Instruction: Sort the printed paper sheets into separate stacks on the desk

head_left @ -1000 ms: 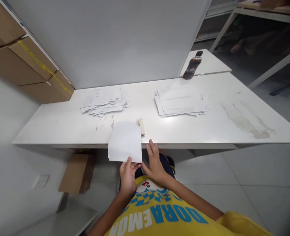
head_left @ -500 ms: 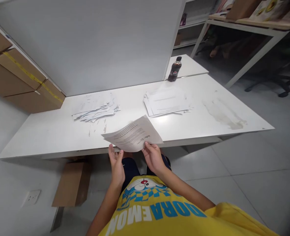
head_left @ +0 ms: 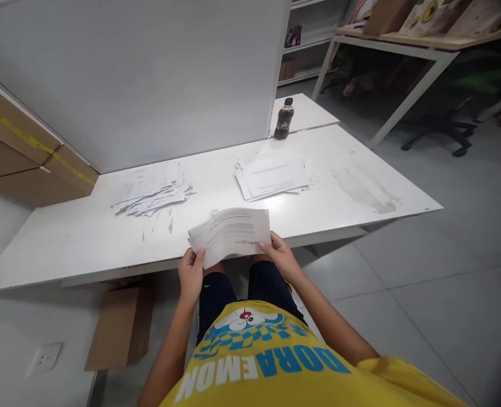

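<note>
A printed white sheet, slightly curved, is held over the front edge of the white table. My left hand pinches its left lower corner, thumb on top. At the right lower corner my right hand grips the paper, its thumb lying over the printed logo. Beyond the sheet, a messy stack of papers lies to the left. Another paper stack lies to the right, with a printed page on top.
A dark drink bottle stands upright at the back by the grey partition. Cardboard boxes are stacked at the left end. Another cardboard box is below the table. A second table stands at the back right.
My left hand, open beside the paper before, has closed on its left corner. The sheet has turned and levelled out, and my right hand has shifted to the right corner. The view has shifted slightly.
</note>
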A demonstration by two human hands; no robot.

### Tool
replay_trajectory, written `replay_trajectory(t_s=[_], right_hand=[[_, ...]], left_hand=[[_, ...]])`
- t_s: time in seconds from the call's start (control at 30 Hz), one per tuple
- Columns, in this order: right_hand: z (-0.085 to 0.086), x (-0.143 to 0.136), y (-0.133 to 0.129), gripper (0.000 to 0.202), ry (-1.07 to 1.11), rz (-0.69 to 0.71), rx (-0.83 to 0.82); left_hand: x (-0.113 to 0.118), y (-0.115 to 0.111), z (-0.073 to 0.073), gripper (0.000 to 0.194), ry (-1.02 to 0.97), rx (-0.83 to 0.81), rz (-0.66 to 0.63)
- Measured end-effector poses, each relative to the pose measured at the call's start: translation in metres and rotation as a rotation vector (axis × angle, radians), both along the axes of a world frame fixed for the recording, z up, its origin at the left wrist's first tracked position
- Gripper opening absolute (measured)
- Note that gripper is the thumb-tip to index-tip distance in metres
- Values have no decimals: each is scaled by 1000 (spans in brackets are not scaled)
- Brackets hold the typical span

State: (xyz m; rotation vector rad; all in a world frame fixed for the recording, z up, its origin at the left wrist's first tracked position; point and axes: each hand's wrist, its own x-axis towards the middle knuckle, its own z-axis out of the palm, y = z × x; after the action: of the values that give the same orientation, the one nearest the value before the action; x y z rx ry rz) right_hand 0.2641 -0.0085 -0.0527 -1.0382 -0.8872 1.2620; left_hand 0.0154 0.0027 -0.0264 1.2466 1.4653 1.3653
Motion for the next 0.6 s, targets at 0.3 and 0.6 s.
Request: replay_trajectory(t_s=[0.3,0.6], right_hand=[[-20,2,44,35,-286,-118,241],[-15,7,28,25,-359,0,142]], left_hand=[[12,33,-15,40,-91,93,15],[5,18,-27,37,-133,93,22]])
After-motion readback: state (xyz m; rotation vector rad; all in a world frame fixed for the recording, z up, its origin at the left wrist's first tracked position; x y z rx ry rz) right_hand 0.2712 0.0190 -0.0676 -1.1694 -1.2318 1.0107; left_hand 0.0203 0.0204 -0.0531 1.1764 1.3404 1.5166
